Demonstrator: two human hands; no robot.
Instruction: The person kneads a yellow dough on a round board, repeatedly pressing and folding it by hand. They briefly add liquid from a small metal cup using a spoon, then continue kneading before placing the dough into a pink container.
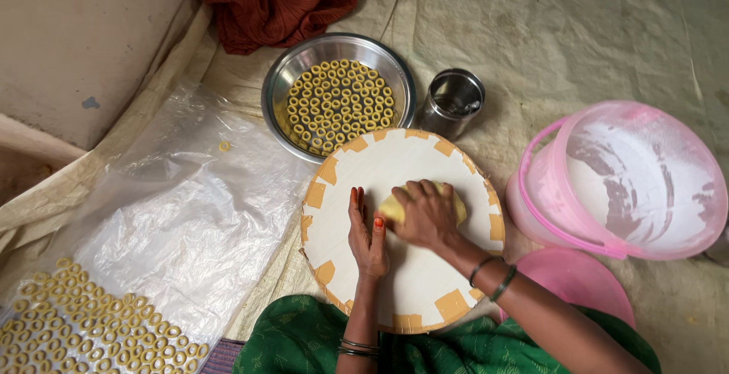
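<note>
A round white board [380,169] with tan tape patches around its rim lies in front of me. On it sits a lump of yellow dough [392,205]. My right hand [427,214] is closed over the dough from above, fingers curled around it. My left hand [367,233] rests flat on the board beside the dough, fingers straight and together, touching the lump's left side. Both wrists wear bangles.
A steel bowl [282,78] holding several small yellow dough rings stands beyond the board, a steel cup [452,100] to its right. A pink bucket [619,180] dusted with flour and its pink lid [577,283] lie right. A clear plastic sheet [182,214] at left carries several rings [83,321].
</note>
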